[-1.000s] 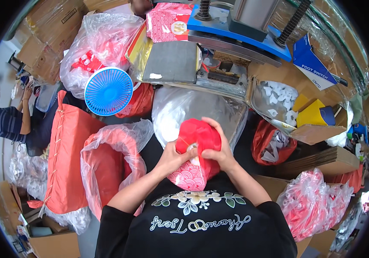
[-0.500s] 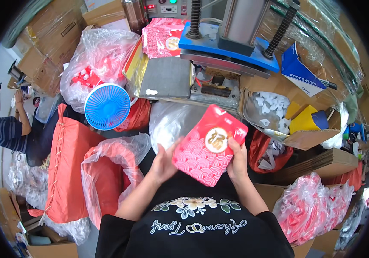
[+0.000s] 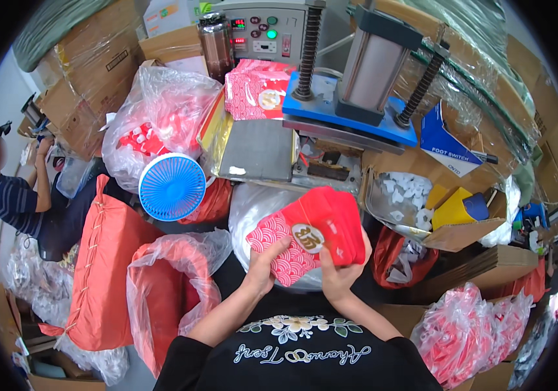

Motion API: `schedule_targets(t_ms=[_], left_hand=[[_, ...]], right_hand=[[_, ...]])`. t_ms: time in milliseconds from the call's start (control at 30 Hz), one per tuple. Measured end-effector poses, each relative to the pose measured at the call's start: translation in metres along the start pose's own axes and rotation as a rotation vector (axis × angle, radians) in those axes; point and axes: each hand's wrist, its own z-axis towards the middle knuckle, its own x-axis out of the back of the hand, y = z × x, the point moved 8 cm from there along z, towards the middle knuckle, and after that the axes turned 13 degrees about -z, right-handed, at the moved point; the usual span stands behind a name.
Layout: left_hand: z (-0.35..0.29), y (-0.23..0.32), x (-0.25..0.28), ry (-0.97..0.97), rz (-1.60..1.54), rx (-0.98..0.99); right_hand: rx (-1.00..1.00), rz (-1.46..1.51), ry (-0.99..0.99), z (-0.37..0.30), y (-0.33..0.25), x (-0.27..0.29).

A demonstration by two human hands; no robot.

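Note:
Both my hands hold a stack of red plastic pouches in front of my chest. The top pouch has a pink-and-white wave pattern and a pale round emblem, and the layered edges of several pouches show on the right. My left hand grips the lower left part, thumb on top. At the lower right, my right hand clasps the stack with its thumb near the emblem; its other fingers are mostly hidden. Behind the stack lies a clear plastic bag.
Ahead stands a press with a blue plate, beside a grey pad and more pouches. A blue fan is at left, a tray of white pieces at right. Far left, another person sits working.
The pouches have turned in my hands, their patterned end now toward the left. My left hand has closed on them. The whole view has shifted, showing more of the control box.

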Motion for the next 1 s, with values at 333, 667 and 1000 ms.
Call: schedule_targets(t_ms=[333, 667, 1000], left_hand=[[-0.018, 0.047, -0.018, -0.393, 0.165, -0.038], [-0.036, 0.083, -0.058, -0.550, 0.643, -0.301], [-0.044, 0.111, -0.059, -0.487, 0.643, -0.542]], right_hand=[[-1.030, 0.800, -0.854, -0.012, 0.057, -0.021], [-0.257, 0.916, -0.640, 0.067, 0.013, -0.016], [-0.281, 0.774, -0.166, 0.093, 0.028, 0.019]])
